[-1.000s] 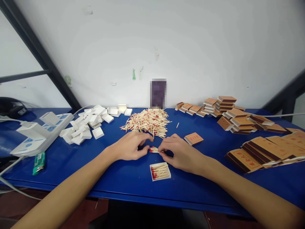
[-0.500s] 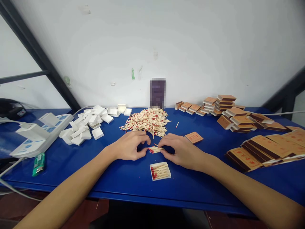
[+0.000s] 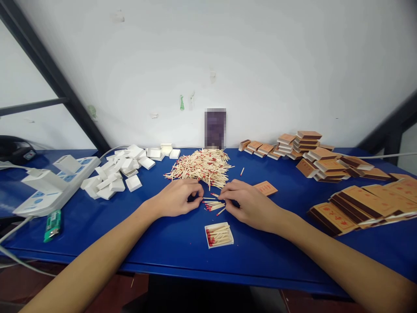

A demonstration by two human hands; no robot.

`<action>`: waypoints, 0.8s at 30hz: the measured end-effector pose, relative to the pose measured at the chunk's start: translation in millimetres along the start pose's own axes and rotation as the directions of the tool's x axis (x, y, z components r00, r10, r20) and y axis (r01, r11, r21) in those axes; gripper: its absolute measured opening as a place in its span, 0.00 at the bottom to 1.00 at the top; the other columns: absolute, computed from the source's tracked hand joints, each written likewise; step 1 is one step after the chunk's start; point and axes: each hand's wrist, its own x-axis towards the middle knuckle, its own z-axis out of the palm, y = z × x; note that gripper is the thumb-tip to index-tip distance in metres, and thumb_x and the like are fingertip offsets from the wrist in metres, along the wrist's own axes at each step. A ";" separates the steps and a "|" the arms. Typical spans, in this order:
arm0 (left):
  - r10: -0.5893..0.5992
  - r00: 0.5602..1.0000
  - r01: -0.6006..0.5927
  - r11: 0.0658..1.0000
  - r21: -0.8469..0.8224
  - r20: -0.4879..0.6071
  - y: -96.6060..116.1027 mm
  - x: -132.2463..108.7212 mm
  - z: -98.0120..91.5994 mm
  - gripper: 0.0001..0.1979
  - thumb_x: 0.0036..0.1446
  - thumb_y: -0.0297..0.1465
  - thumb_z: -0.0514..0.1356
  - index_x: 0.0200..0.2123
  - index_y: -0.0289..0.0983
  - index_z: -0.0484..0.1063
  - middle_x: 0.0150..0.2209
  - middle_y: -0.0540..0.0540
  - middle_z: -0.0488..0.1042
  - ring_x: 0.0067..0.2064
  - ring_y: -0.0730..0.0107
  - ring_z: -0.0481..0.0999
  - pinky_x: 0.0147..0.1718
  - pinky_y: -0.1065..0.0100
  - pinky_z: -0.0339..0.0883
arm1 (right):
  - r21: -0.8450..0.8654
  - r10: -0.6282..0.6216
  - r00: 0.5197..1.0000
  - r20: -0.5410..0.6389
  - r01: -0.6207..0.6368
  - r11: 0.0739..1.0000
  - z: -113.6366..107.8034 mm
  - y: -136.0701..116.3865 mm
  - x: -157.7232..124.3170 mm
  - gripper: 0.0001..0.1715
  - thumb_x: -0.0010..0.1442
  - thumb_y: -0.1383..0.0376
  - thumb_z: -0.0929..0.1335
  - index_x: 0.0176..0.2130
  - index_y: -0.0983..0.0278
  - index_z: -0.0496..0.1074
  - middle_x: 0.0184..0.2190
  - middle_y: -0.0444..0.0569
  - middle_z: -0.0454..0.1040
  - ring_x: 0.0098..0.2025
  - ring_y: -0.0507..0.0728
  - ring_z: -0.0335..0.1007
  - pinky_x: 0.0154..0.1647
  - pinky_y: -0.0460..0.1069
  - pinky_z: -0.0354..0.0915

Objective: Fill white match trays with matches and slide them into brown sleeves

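Between my hands a small group of red-tipped matches (image 3: pixel 213 206) lies loosely on the blue table. My left hand (image 3: pixel 182 197) has thumb and forefinger pinched on the end of one match (image 3: pixel 209 198). My right hand (image 3: pixel 245 202) is at the right of the group, its fingertips closed on another match (image 3: pixel 215 195). Just below, a white tray (image 3: pixel 232 239) holds several matches, heads to the left. Behind my hands rises a large heap of matches (image 3: pixel 203 165). One flat matchbox sleeve (image 3: pixel 266 188) is partly hidden behind my right hand.
White empty trays (image 3: pixel 119 167) are piled at the left, beside a power strip (image 3: pixel 61 184) and a green packet (image 3: pixel 52 225). Orange matchboxes (image 3: pixel 321 158) are stacked at the right, with flat sleeves (image 3: pixel 365 202) nearer. A single match (image 3: pixel 242 171) lies right of the heap.
The small group of matches has spread apart between my hands. My left fingers have closed at a match's end, and my right hand has shifted slightly right.
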 end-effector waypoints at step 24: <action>-0.031 0.998 0.028 0.996 -0.082 -0.046 6.2 2.7 0.6 0.06 0.58 0.34 0.59 0.34 0.37 0.73 0.29 0.50 0.69 0.32 0.71 0.68 0.33 0.69 0.60 | -0.028 -0.051 0.997 0.058 0.053 0.998 -7.2 -7.5 1.3 0.15 0.64 0.69 0.63 0.45 0.64 0.77 0.45 0.52 0.78 0.47 0.60 0.68 0.50 0.57 0.62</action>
